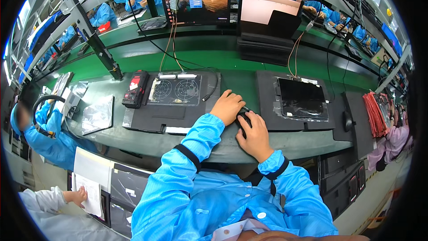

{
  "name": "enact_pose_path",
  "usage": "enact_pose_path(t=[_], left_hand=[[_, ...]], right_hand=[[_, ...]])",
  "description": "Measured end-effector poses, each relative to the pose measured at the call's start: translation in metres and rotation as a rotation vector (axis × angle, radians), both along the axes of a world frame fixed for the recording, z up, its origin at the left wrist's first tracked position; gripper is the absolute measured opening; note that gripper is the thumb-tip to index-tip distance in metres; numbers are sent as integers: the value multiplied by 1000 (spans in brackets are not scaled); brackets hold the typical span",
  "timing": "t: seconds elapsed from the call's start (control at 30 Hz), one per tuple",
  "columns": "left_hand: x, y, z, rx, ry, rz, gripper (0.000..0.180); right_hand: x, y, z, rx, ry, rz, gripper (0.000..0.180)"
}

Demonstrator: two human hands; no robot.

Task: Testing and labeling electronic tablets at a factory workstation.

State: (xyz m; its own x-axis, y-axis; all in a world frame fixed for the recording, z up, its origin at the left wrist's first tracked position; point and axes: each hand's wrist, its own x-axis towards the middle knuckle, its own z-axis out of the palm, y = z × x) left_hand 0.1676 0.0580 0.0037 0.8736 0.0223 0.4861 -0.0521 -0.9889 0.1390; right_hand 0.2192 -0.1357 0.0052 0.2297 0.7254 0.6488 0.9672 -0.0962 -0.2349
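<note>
"Right hand [255,136]: holding what?"
"Small black object [243,119], mid-frame, in a narrow curl. Left hand [226,106] bends beside it; its grip I can't tell."
"Then steady it, pressing lightly."

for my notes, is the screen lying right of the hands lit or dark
Dark: the screen shows only a black face with faint reflections, no picture. Whether it has power, I cannot tell.

The desk [298,143] is carrying black pads [154,120] [269,114] at the wearer's eleven and one o'clock, a plastic-wrapped package [99,115] at ten.
</note>
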Motion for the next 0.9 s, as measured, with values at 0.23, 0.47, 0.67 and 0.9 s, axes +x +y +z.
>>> enact_pose_path(t=[0.23, 0.47, 0.67, 0.9], left_hand=[[-27, -10, 29, -8, -199, 191, 28], [-124, -38, 26, -520, -310, 560, 18], [-141, -41, 2, -290, -394, 570, 19], [-138, -40, 2, -189, -389, 598, 25]], right_hand=[[-4, 1, -2, -9, 20, 22, 49], [-2, -2, 1, -14, 38, 21, 48], [-3, 0, 2, -20, 32, 31, 48], [-4, 0, 2, -21, 43, 28, 48]])
